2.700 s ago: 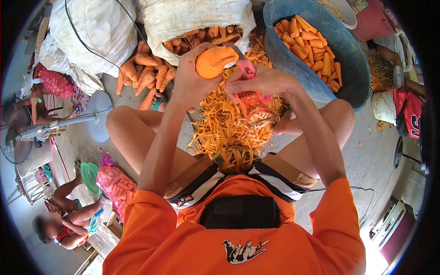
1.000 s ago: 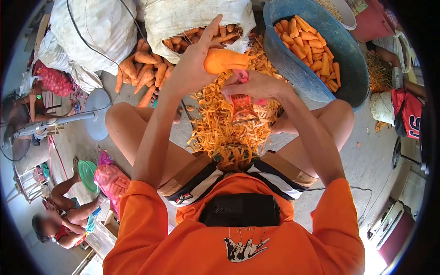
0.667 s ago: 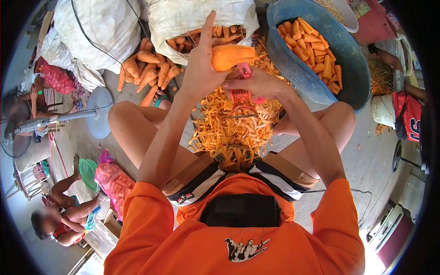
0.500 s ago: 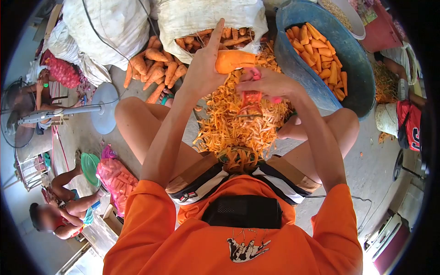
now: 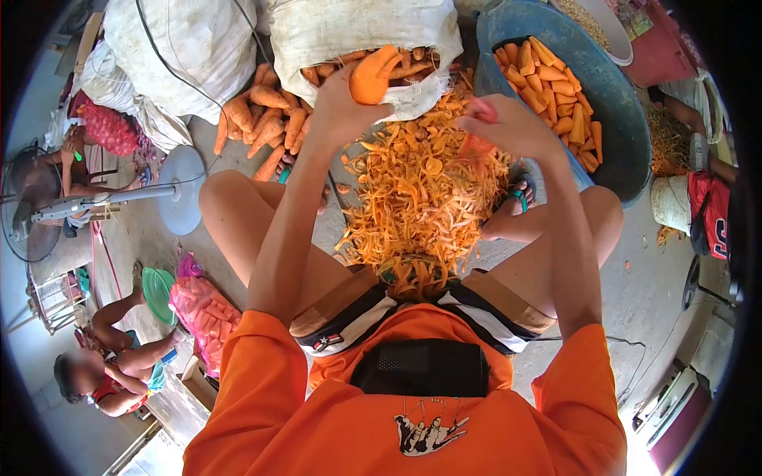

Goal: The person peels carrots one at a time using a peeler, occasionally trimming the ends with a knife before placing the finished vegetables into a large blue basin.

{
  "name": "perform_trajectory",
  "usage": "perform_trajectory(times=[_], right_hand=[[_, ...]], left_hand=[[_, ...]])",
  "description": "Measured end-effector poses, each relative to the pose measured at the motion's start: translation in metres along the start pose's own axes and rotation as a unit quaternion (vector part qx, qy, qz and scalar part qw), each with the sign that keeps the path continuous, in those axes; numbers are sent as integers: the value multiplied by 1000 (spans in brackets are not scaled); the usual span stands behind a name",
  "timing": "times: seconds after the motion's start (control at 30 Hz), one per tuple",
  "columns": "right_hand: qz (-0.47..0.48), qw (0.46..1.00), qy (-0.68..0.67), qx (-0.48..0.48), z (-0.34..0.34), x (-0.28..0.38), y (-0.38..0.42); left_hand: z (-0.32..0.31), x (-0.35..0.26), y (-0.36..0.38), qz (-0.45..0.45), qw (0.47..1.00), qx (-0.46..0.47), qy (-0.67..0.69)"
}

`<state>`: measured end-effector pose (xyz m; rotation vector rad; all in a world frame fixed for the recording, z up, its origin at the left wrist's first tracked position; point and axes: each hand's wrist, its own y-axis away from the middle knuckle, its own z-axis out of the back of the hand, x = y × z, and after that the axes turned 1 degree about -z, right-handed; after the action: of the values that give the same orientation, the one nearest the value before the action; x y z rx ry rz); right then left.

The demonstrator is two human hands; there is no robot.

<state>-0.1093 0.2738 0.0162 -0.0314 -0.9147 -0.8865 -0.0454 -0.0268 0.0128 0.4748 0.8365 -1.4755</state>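
Note:
My left hand (image 5: 340, 111) is wrapped round a thick carrot (image 5: 371, 78) with a smooth bright orange surface, tilted up and away in front of the white sack. My right hand (image 5: 516, 127) is closed on a red peeler (image 5: 476, 147), blurred by motion, with pink showing at the fingers. Both hands are apart, above a heap of carrot peelings (image 5: 413, 198) on the floor between my legs.
An open white sack (image 5: 357, 28) of unpeeled carrots lies ahead, with loose carrots (image 5: 266, 119) beside it. At the right stands a blue tub (image 5: 619, 135) with peeled carrots (image 5: 567, 103). A standing fan (image 5: 103, 202) and a seated person (image 5: 119, 357) are at the left.
My left hand has turned the carrot from lying sideways to pointing up and away. My right hand has moved right with the peeler, away from the carrot.

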Motion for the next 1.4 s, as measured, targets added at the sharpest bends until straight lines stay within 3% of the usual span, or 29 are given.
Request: perform_trajectory(times=[0.07, 0.1, 0.23, 0.33, 0.7, 0.8, 0.9, 0.97, 1.0, 1.1, 1.17, 1.23, 1.27, 1.33, 1.4], right_hand=[[22, 991, 62, -117, -21, 29, -4], [79, 980, 89, -162, -29, 35, -4], [67, 974, 79, -200, -44, 38, -7], [110, 957, 93, -251, -47, 43, -5], [70, 968, 96, -223, -58, 42, -22], [60, 963, 95, -244, -65, 43, -28], [49, 966, 97, -236, -66, 43, -31], [47, 969, 94, -222, -66, 38, -32], [44, 973, 92, -208, -67, 36, -33], [52, 973, 74, -215, -73, 36, -34], [58, 973, 68, -213, -72, 36, -33], [65, 973, 63, -213, -72, 33, -35], [68, 979, 45, -188, -71, 31, -36], [73, 984, 28, -163, -64, 38, -32], [34, 995, -91, -1, -52, 43, -25]], left_hand=[[-16, -10, 4, 128, 966, 87, 206], [-22, -16, 7, 112, 969, 86, 204], [-34, -23, 14, 100, 954, 78, 272], [-33, -23, 14, 102, 952, 64, 282], [-32, -29, 20, 94, 962, 87, 242], [-39, -32, 24, 62, 964, 54, 253], [-37, -36, 30, 33, 984, -9, 177], [-38, -20, 27, 87, 958, 86, 259], [-34, -24, 27, 87, 958, 86, 259], [-30, -33, 32, 31, 987, 67, 140], [-40, -35, 38, -20, 993, -53, 107], [-34, -33, 35, 11, 990, -3, 143], [-31, -33, 33, 43, 982, 47, 179], [-29, -32, 33, 22, 989, 22, 142], [-26, -29, 28, -1, 995, -1, 104]])
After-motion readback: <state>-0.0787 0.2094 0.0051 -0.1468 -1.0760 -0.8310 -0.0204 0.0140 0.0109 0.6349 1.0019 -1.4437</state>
